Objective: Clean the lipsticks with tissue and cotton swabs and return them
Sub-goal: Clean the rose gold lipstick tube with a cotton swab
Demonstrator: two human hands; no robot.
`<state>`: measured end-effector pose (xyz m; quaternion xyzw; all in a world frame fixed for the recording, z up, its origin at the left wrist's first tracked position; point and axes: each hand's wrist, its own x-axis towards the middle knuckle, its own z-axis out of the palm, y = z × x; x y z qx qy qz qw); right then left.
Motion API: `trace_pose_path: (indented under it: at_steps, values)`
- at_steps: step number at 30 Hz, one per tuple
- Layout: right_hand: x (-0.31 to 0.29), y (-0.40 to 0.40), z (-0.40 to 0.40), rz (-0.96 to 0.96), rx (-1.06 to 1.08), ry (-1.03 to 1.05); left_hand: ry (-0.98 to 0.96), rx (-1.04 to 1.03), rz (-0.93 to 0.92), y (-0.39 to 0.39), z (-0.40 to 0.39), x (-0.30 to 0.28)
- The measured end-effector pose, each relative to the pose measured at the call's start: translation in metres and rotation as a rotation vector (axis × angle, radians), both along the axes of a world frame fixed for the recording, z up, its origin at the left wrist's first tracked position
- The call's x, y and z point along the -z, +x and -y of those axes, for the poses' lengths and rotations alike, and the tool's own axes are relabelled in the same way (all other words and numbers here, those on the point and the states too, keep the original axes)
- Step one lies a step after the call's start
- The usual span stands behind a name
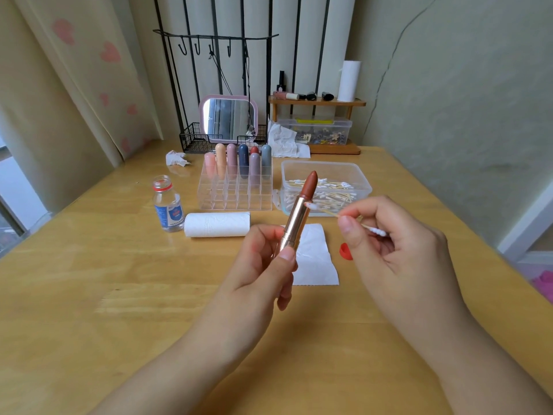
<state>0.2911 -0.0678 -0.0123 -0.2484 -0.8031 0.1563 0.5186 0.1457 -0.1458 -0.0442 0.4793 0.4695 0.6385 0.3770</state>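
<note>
My left hand (263, 265) grips an uncapped lipstick (299, 211) by its rose-gold tube, tilted up to the right, its brown-red stick fully out. My right hand (386, 244) pinches a cotton swab (326, 211); the swab's white tip touches the rim of the tube just under the stick. A flat tissue sheet (314, 259) lies on the table below the lipstick. Several capped lipsticks (239, 163) stand in the back rows of a clear organiser (233, 196). A clear tub (359, 175) holds several cotton swabs.
A tissue roll (217, 224) lies in front of the organiser, with an open clear bottle (167, 205) to its left. A red cap (345, 251) sits right of the sheet. Crumpled tissues (176, 158), a mirror (229, 119), a wire basket and a small shelf stand at the back.
</note>
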Motion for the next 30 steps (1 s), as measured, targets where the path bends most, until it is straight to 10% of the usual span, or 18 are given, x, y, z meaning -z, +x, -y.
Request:
trace_pose_path:
  at_steps: [30]
  values:
    - [-0.0022,-0.0035,0.0048,0.016,0.002,0.078,0.062,-0.034,-0.044,0.0058,0.0017,0.0002]
